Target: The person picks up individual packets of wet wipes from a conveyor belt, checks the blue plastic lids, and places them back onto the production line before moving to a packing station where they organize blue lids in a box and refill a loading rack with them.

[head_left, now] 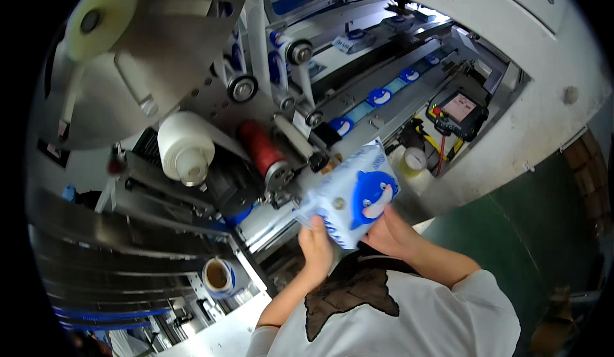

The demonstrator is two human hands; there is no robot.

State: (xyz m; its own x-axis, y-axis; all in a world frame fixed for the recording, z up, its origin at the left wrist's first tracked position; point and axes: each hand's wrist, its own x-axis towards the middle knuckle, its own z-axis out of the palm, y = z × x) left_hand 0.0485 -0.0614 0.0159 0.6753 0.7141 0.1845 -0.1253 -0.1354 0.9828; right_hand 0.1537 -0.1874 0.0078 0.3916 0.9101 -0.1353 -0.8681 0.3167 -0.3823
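Bulging, the pale packet point(342, 191) shows a blue cartoon animal point(371, 198).

I watch through the left one of two wide fisheye cameras worn side by side on the head. It faces steeply down and ahead: I see the white shirt point(441, 312) from above, rising from the lower edge, with the left hand point(315, 247) and right hand point(391, 234) close to the lens, just below the middle of my view. Beyond them I look past the red roller point(261, 149) to the label strip point(379, 97), farther off near the top. At right I look down on the green floor point(511, 229). The lens bends the pale frame point(499, 28) into an arc and leaves my corners black.
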